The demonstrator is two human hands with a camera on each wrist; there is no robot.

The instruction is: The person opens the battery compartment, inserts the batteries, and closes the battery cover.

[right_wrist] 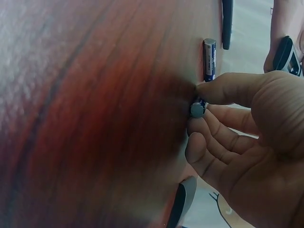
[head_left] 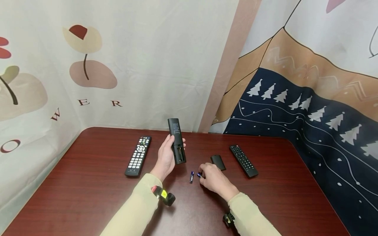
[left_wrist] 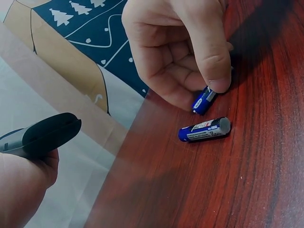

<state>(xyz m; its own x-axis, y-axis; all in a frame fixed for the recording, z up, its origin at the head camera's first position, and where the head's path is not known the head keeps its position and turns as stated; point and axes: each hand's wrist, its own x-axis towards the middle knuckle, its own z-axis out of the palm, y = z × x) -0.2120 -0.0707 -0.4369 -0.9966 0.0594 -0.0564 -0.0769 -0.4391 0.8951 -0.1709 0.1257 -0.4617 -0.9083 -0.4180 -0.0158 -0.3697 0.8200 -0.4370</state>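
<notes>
My left hand (head_left: 166, 157) holds a black remote control (head_left: 176, 139) back side up, above the table. Its battery compartment (head_left: 179, 153) is uncovered at the near end. With thumb and fingers, my right hand (head_left: 215, 178) pinches a blue AAA battery (left_wrist: 204, 100) low over the tabletop. A second blue battery (left_wrist: 205, 129) lies on the table just beside it, to the left in the head view. Beyond the right hand's knuckles lies a black battery cover (head_left: 218, 162), partly hidden by that hand.
A black remote with white buttons (head_left: 138, 156) lies at the left of the dark red wooden table (head_left: 88, 183). Another black remote (head_left: 243, 161) lies at the right, past the cover. Printed curtains (head_left: 159, 65) hang behind the table's far edge.
</notes>
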